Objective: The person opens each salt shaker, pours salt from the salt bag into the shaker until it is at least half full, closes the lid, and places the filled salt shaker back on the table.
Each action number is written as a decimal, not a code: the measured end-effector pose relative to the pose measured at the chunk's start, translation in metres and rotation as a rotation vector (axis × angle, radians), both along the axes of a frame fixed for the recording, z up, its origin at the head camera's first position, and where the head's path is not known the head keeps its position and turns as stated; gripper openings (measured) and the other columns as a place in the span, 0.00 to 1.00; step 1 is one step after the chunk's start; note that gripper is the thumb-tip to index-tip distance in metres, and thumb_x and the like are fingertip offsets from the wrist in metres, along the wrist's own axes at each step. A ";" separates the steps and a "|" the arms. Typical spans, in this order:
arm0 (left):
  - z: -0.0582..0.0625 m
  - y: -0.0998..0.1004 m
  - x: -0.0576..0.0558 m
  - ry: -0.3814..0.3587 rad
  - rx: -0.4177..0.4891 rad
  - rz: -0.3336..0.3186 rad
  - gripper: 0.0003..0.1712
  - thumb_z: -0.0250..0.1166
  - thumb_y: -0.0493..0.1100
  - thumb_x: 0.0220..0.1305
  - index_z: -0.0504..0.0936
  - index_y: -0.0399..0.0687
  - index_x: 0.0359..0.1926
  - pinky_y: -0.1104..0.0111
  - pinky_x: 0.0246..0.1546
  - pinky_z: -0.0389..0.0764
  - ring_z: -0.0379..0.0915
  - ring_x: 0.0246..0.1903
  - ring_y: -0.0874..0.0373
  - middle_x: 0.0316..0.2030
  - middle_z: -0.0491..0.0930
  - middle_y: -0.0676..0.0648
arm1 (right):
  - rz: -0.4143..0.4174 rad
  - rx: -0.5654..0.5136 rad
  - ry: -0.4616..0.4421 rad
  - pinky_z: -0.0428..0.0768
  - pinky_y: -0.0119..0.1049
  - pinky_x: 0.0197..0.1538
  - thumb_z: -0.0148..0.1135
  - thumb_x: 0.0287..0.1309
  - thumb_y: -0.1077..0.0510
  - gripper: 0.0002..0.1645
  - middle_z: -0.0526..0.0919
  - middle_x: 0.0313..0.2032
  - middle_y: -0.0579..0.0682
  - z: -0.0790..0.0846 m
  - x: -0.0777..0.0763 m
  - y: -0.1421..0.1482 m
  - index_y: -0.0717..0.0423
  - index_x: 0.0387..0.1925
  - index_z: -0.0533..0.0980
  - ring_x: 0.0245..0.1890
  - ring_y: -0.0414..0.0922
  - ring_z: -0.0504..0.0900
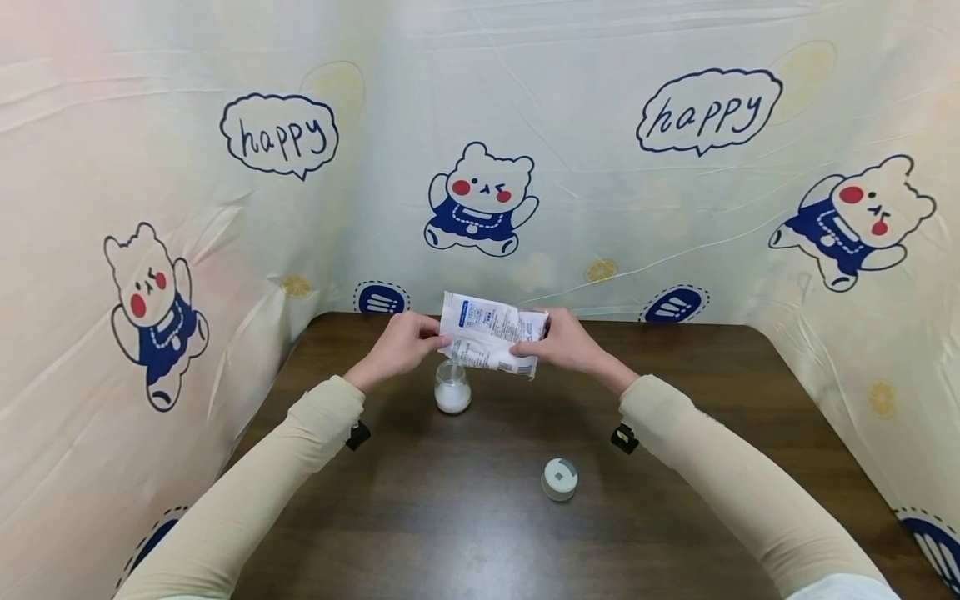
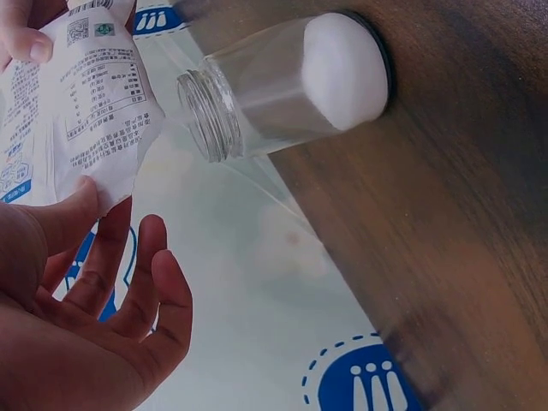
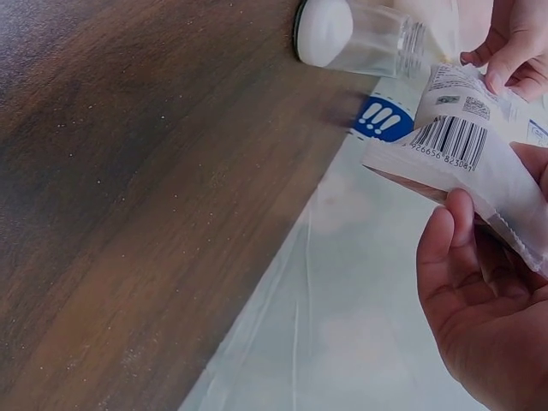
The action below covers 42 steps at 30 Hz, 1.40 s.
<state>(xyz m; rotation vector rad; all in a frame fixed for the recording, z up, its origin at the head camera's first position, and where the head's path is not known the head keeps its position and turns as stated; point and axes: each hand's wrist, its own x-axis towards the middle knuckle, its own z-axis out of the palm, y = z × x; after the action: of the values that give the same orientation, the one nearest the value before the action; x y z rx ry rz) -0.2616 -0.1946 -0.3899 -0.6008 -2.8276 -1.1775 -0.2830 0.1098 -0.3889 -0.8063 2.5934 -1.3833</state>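
Both hands hold a white printed packet [image 1: 491, 333] up over the far part of the table. My left hand [image 1: 401, 342] pinches its left end between thumb and finger, the other fingers loosely bent in the left wrist view. My right hand [image 1: 570, 340] grips the right end, by the barcode [image 3: 449, 143]. Just below the packet's left part stands an uncapped glass jar [image 1: 453, 390], upright, with white powder or grains [image 2: 342, 73] in its bottom. One packet corner [image 2: 154, 116] points at the jar's threaded mouth; whether anything flows out I cannot tell.
A round white lid [image 1: 559, 477] with a grey diamond mark lies on the brown wooden table [image 1: 420, 500], nearer to me. Fine white specks dot the tabletop in the right wrist view. A printed cloth [image 1: 585, 208] hangs behind the table and at both sides.
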 end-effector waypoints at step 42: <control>-0.001 -0.004 0.002 -0.008 -0.016 0.003 0.11 0.70 0.35 0.71 0.90 0.38 0.51 0.61 0.37 0.79 0.80 0.36 0.45 0.46 0.89 0.43 | 0.021 -0.020 -0.003 0.82 0.36 0.33 0.80 0.57 0.59 0.26 0.90 0.40 0.51 0.002 0.003 -0.005 0.59 0.57 0.83 0.32 0.46 0.85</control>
<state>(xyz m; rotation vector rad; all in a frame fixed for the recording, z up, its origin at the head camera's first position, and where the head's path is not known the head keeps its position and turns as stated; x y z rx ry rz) -0.2597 -0.1989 -0.3906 -0.5943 -2.8462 -1.1606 -0.2798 0.1051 -0.3872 -0.8310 2.5649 -1.4060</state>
